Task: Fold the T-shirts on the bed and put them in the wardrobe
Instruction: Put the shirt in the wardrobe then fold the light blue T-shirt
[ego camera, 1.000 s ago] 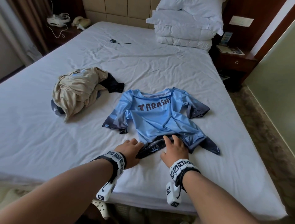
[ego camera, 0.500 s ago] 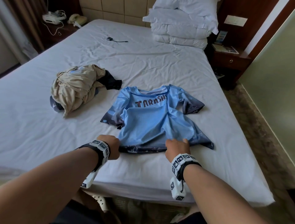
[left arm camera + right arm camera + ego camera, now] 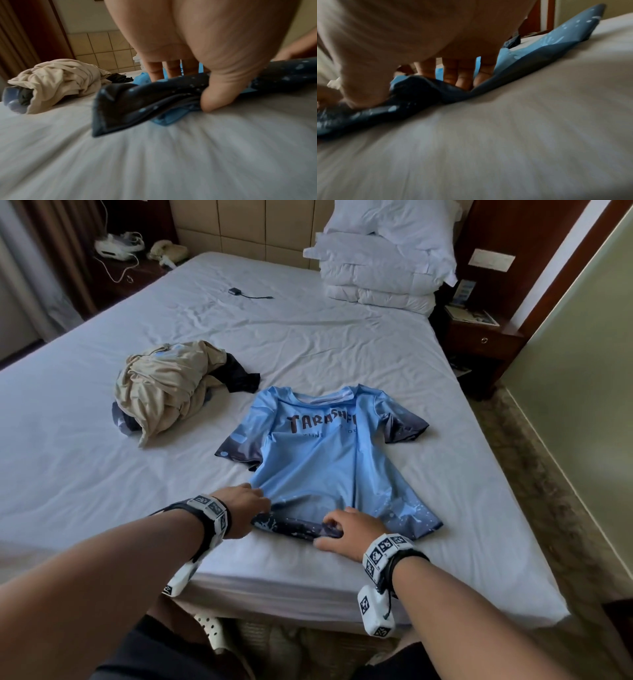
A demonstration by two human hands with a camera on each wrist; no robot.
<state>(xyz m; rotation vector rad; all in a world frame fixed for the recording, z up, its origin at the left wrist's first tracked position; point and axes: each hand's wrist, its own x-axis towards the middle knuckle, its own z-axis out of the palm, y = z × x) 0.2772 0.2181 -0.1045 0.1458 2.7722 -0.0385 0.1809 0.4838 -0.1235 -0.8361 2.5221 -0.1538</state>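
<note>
Room: a hotel-style bedroom with a padded headboard and dark wood panels; the wide bed [image 3: 308,344] carries a creased white sheet.
Left hand: the left hand [image 3: 239,510] lies at the near left corner of the hem of the light blue short-sleeved T-shirt with dark lettering and dark speckled hem [image 3: 325,460]. In the left wrist view the thumb is tucked under the dark hem and the fingers [image 3: 154,70] lie on top, so the hand pinches the cloth.
Right hand: the right hand [image 3: 347,529] sits on the hem just right of the left hand, its fingers [image 3: 462,75] curled down onto the dark edge with the thumb on the sheet beside it; whether it truly grips the cloth I cannot tell.
T-shirt: spread face up on the sheet, running away from both hands, collar farthest off, sleeves out to either side.
Beyond the left hand: a crumpled heap of beige and dark garments [image 3: 168,392], apart from the blue shirt.
Far past the hands: a small black charger with cable [image 3: 248,294] on the sheet, and stacked white pillows [image 3: 383,268] at the headboard.
Far right of the right hand: a dark wooden nightstand [image 3: 479,337].
</note>
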